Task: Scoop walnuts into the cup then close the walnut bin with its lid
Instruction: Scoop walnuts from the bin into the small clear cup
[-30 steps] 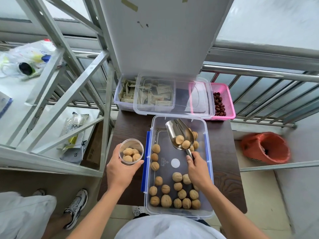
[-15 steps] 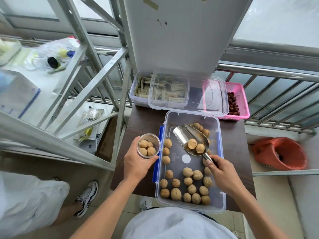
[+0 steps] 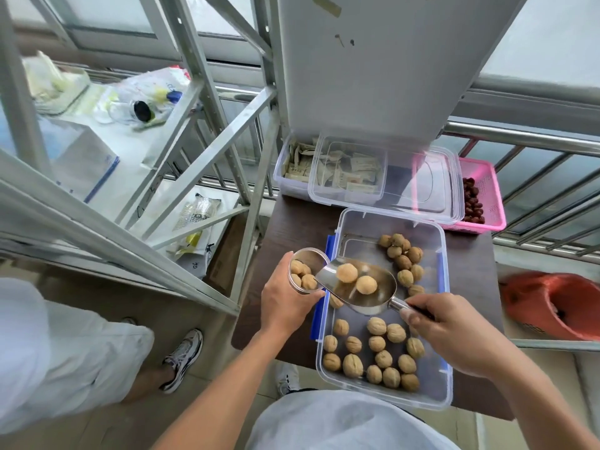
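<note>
walnuts (image 3: 357, 279) riding in scoop (image 3: 357, 287) | right hand (image 3: 454, 336) gripping handle, left hand (image 3: 285, 300) gripping cup (image 3: 305, 271) | scoop lip touching cup rim, pouring step | next: tilting scoop

Tan walnuts (image 3: 376, 352) in clear bin (image 3: 444, 319) with blue latches, silver scoop (image 3: 360, 287), pink basket (image 3: 487, 190) at 1 o'clock, dark-brown table (image 3: 292, 228).

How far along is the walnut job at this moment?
Partly done: the cup, held by the left hand, already holds a few walnuts. In hand: the right hand holds the scoop, carrying two walnuts, with its lip at the cup's rim. Left: tipping them in, then closing the open walnut bin; its lid lies behind it.
</note>
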